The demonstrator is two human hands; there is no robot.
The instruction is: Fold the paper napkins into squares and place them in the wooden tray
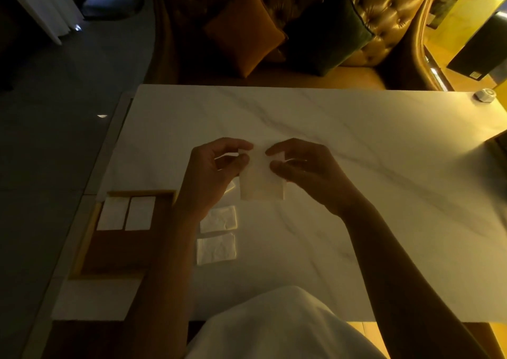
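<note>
I hold a napkin [262, 185] above the middle of the table [356, 221] with both hands. My left hand [216, 166] pinches its upper left edge between thumb and fingers, and my right hand [304, 172] pinches the upper right, so the two hands are close together, both clamped on the one sheet. The napkin hangs from my fingers as a pale folded rectangle. Its lower edge is near the table; I cannot tell whether it touches.

The tray [118, 251] sits at the table's left edge, under my left forearm. Two folded napkins [113, 213] lie side by side at its far end, and dark wood shows nearer me. Just right of that forearm, two loose napkins [218, 218] lie flat on the table, one behind the other with a thin gap between. A white corner [230, 187] shows below my left hand — too hidden to say more.

Beyond the table stands a sofa [389, 15] with an orange cushion [244, 29] and a dark cushion [329, 29]. A small white object [484, 95] sits at the table's far right corner.
</note>
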